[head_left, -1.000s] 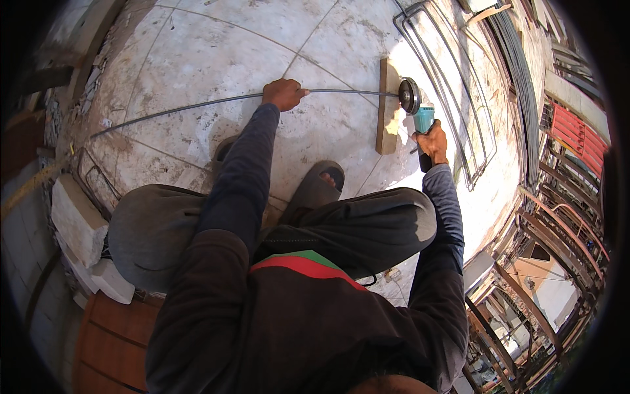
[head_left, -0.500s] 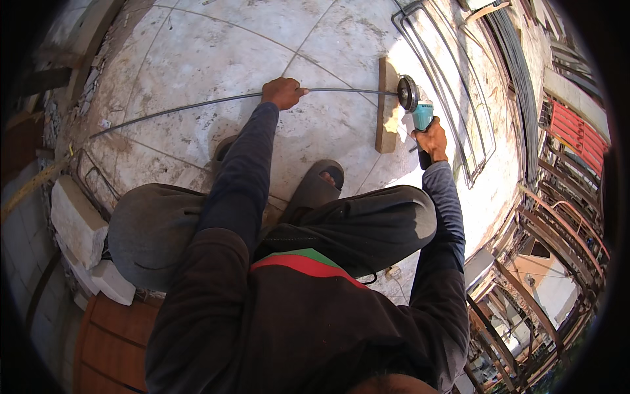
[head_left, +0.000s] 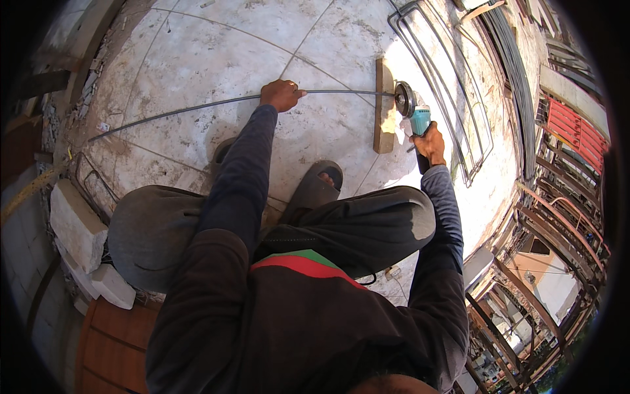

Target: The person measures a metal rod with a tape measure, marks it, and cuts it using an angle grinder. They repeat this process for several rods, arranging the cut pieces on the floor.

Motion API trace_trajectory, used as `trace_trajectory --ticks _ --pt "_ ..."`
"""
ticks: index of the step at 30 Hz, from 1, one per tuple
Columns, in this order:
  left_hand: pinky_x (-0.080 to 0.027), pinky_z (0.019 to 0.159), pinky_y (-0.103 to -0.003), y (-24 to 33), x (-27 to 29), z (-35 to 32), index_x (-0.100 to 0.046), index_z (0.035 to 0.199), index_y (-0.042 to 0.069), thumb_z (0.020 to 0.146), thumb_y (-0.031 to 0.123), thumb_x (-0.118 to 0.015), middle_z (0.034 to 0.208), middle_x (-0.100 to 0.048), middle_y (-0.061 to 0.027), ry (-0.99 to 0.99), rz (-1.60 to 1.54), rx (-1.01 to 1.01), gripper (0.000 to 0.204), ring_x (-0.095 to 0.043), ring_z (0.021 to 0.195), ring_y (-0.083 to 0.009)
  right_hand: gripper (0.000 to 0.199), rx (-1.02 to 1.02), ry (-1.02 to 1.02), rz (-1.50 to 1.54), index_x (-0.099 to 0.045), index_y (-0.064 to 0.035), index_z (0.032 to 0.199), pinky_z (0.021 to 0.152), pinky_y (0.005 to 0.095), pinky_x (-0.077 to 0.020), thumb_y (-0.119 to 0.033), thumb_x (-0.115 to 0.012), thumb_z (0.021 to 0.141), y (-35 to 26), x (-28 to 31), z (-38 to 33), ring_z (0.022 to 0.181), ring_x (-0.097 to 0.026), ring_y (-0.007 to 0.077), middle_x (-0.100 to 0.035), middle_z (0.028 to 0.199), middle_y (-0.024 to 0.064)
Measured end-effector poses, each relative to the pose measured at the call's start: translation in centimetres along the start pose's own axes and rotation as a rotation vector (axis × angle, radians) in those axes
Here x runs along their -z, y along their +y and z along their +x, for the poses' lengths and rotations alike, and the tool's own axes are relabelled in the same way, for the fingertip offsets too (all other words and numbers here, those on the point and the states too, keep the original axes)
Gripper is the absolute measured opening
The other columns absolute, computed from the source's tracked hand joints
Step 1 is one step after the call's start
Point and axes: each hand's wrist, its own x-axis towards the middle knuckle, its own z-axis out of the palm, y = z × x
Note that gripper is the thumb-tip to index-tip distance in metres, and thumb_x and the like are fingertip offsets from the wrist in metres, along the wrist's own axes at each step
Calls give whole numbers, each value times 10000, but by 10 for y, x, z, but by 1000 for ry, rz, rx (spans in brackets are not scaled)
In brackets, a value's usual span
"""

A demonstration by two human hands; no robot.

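A long thin steel rod [head_left: 190,108] runs across the tiled floor, its right part resting over a wooden block [head_left: 384,125]. My left hand [head_left: 281,96] is closed around the rod near its middle. In my right hand [head_left: 430,146] is a teal angle grinder [head_left: 420,121], gripped by its body. The grinder's disc and dark guard [head_left: 405,99] stand at the rod's right end, just beyond the block. Whether the disc touches the rod I cannot tell.
Bent steel frames [head_left: 453,92] lie right of the grinder, with a bundle of rods [head_left: 510,72] farther right. A red slatted rack [head_left: 577,134] and scrap metal line the right edge. Pale stone blocks [head_left: 75,217] sit by my left knee, near a brown wooden panel [head_left: 115,345].
The grinder and my right hand have shifted very slightly left. My left hand keeps its hold on the rod at nearly the same place.
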Motion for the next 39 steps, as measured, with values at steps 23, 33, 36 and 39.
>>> trace_trajectory --ticks 23,33,36,39 --pt "-490 833 -442 1 3 1 -725 970 132 900 535 -532 957 -700 -106 -42 10 11 452 -643 957 -302 698 8 5 16 -489 67 1147 867 446 -516 -272 -821 636 2 -2 -6 990 -654 407 -658 1039 285" --pt "-497 806 -447 -1 -3 2 -722 947 132 896 532 -536 921 -700 -105 -2 -13 -27 444 -651 926 -309 700 -1 17 29 -484 67 1143 867 447 -514 -278 -816 632 -1 -3 1 988 -651 412 -657 1029 288" --pt "-498 803 -445 -1 -1 0 -721 937 130 895 529 -539 911 -698 -109 -16 -18 -10 441 -652 920 -312 707 -4 0 19 -480 63 1150 870 447 -511 -275 -812 626 -6 3 2 994 -648 415 -659 1023 286" --pt "-497 804 -447 -3 -5 0 -721 932 128 895 527 -543 912 -698 -109 0 -30 -16 438 -651 919 -313 709 9 22 53 -485 61 1150 865 438 -509 -274 -814 619 -3 2 1 990 -648 413 -662 1010 281"
